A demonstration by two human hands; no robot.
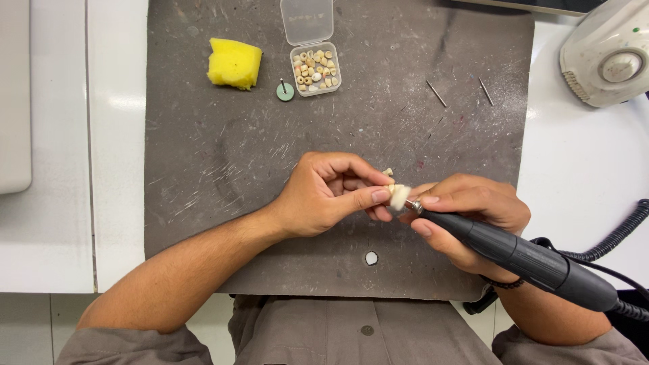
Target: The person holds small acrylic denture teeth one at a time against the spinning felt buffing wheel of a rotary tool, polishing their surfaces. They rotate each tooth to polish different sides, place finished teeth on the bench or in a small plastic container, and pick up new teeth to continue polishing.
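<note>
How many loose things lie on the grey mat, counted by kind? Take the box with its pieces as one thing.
Yellow sponge: 1
Clear plastic box of small pieces: 1
Green disc on a pin: 1
Thin metal pins: 2
Total: 5

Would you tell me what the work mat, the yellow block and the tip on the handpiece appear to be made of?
Work mat: probably rubber, matte grey, scored with pale scratches. Yellow block: sponge foam, porous and torn-edged. Tip: seemingly felt, white and fuzzy.
</note>
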